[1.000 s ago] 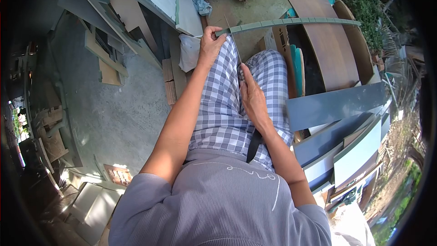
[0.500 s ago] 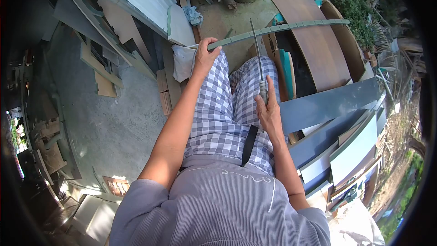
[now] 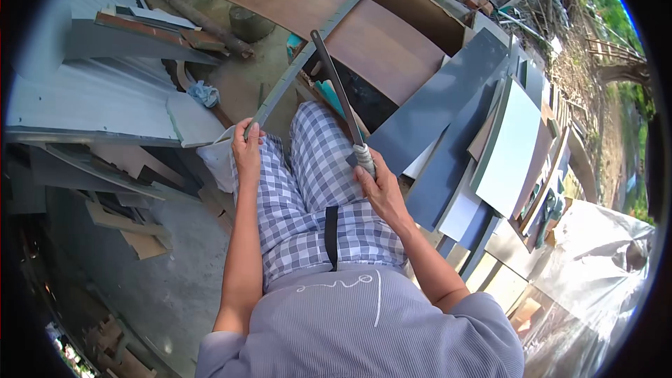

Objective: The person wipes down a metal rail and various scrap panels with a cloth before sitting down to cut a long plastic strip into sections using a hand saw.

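My left hand (image 3: 246,145) is closed on the near end of a long, narrow grey-green strip (image 3: 284,83) with evenly spaced cross marks. The strip slants away to the upper right, its far end passing over a brown board (image 3: 392,47). In my right hand (image 3: 382,187) is the pale, wrapped handle of a long-bladed knife (image 3: 337,82). Its dark, narrow blade points up and away, with the tip overlapping the strip in this view. Both hands are above my checked trousers (image 3: 325,147).
Dark panels (image 3: 448,108) and a pale blue panel (image 3: 509,148) are stacked at the right. An open cardboard box (image 3: 427,10) stands beyond the brown board. Corrugated sheeting (image 3: 98,94) and offcuts lie at the left. Clear plastic sheeting (image 3: 595,266) is at the lower right.
The view has swung to the right. The knife has turned so its broad blade side shows, and the strip now slants more steeply away. Both hands keep their hold.
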Action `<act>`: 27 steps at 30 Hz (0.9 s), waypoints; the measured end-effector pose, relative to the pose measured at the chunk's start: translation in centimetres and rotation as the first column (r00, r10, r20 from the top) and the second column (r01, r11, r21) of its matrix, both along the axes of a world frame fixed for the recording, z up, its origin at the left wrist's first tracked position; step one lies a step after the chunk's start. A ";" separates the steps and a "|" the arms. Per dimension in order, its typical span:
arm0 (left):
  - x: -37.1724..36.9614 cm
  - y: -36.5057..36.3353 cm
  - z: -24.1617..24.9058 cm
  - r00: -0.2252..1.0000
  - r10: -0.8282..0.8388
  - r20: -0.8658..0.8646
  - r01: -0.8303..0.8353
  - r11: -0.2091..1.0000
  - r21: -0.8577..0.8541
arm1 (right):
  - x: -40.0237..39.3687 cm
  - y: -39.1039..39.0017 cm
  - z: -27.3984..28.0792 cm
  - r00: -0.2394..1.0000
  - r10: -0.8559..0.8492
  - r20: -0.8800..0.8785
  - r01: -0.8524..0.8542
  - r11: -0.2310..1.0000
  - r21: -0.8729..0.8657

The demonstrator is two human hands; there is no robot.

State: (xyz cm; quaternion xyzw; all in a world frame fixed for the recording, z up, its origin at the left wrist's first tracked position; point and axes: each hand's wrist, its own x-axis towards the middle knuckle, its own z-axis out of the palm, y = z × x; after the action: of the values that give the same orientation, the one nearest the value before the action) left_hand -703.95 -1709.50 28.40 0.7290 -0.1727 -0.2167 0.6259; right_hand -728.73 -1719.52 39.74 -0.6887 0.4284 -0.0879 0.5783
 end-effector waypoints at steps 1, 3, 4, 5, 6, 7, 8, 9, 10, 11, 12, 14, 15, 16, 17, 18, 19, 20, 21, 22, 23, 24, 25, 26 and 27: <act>0.0 -1.2 0.4 1.000 0.000 -0.026 -0.002 0.999 -0.053 | -0.4 0.0 0.0 1.000 -0.007 0.007 0.007 1.000 0.005; 0.2 -4.2 1.1 0.998 -0.002 -0.065 -0.005 0.995 -0.104 | -0.9 0.0 0.0 1.000 -0.011 0.007 0.011 1.000 -0.017; 1.0 -5.9 0.9 0.998 -0.027 -0.056 0.020 0.993 -0.115 | -1.0 -0.2 0.1 0.999 -0.035 0.016 0.035 0.999 -0.028; 1.7 -7.6 0.7 0.995 -0.055 -0.081 0.042 0.988 -0.150 | -1.1 -0.2 0.3 1.000 -0.029 0.010 0.030 0.999 -0.039; 2.3 -9.2 0.6 0.990 -0.089 -0.109 0.067 0.980 -0.185 | -1.3 -0.2 0.5 1.000 -0.029 0.000 0.029 0.998 -0.050; 2.9 -10.8 0.8 0.990 -0.086 -0.114 0.065 0.983 -0.173 | -1.5 -0.3 0.8 1.000 -0.029 0.011 0.030 0.996 -0.085; 3.6 -12.1 1.1 0.986 -0.121 -0.114 0.099 0.978 -0.186 | -1.9 -0.3 1.5 0.998 -0.048 0.038 0.051 0.996 -0.069; 4.5 -13.1 1.0 0.986 -0.146 -0.080 0.136 0.983 -0.120 | -2.3 -0.2 1.7 0.997 -0.065 0.044 0.069 0.993 -0.091; 5.3 -13.8 1.0 0.985 -0.166 -0.042 0.164 0.985 -0.055 | -2.7 -0.2 1.9 0.996 -0.076 0.053 0.082 0.990 -0.115; 5.9 -14.4 0.8 0.981 -0.187 -0.040 0.185 0.981 -0.064 | -3.1 -0.4 2.1 0.994 -0.096 0.055 0.103 0.987 -0.124; 6.4 -14.7 0.7 0.980 -0.198 -0.018 0.198 0.980 -0.024 | -3.6 -0.4 2.1 0.994 -0.108 0.019 0.109 0.986 -0.128; 6.9 -14.6 -0.2 0.977 -0.211 0.005 0.211 0.977 0.020 | -4.3 -0.4 1.9 0.992 -0.121 -0.016 0.118 0.985 -0.127; 6.9 -14.3 -0.3 0.973 -0.231 0.011 0.230 0.971 0.059 | -4.5 -0.4 1.7 0.990 -0.137 -0.016 0.133 0.980 -0.145; 6.9 -13.6 -0.6 0.968 -0.249 0.015 0.246 0.964 0.105 | -4.7 -0.4 1.4 0.988 -0.151 -0.017 0.146 0.977 -0.156; 6.6 -12.9 -1.0 0.969 -0.247 0.015 0.244 0.963 0.111 | -4.8 -0.4 1.2 0.989 -0.149 -0.016 0.145 0.978 -0.150; 6.0 -12.1 -1.3 0.980 -0.198 -0.017 0.199 0.974 0.104 | -4.9 -0.4 1.1 0.986 -0.163 -0.021 0.158 0.976 -0.149; 5.4 -11.3 -1.9 0.988 -0.148 -0.048 0.153 0.983 0.099 | -4.9 -0.5 1.0 0.984 -0.177 -0.027 0.172 0.974 -0.149; 4.8 -10.3 -2.4 0.988 -0.145 -0.049 0.150 0.983 0.108 | -4.9 -0.6 1.3 0.984 -0.175 -0.027 0.169 0.976 -0.140; 4.2 -9.2 -3.4 0.983 -0.147 -0.111 0.162 0.978 0.131 | -4.8 -0.7 2.1 0.979 -0.202 -0.029 0.196 0.971 -0.136; 3.8 -8.0 -4.4 0.976 -0.138 -0.169 0.164 0.975 0.148 | -4.6 -1.1 2.6 0.975 -0.220 -0.025 0.214 0.967 -0.137; 3.0 -6.6 -5.6 0.977 -0.138 -0.160 0.165 0.971 0.174 | -4.6 -1.3 2.6 0.970 -0.241 0.009 0.240 0.960 -0.147; 2.0 -5.1 -7.0 0.979 -0.137 -0.150 0.165 0.966 0.200 | -4.7 -1.7 2.8 0.971 -0.239 -0.020 0.234 0.962 -0.141; 0.8 -3.0 -9.0 0.979 -0.170 -0.117 0.196 0.943 0.270 | -4.9 -2.0 2.7 0.963 -0.268 -0.006 0.264 0.952 -0.157; -0.2 -1.6 -10.1 0.973 -0.211 -0.089 0.229 0.913 0.339 | -5.2 -2.3 2.6 0.953 -0.303 0.008 0.300 0.938 -0.175; -0.5 -1.2 -9.9 0.974 -0.210 -0.085 0.226 0.912 0.342 | -5.6 -2.7 2.8 0.951 -0.310 0.016 0.304 0.919 -0.250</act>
State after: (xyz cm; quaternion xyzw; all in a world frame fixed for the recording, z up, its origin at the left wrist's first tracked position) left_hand -704.45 -1710.68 18.52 0.7994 -0.1972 -0.3290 0.4624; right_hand -734.29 -1722.22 42.58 -0.6813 0.5233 -0.2224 0.4611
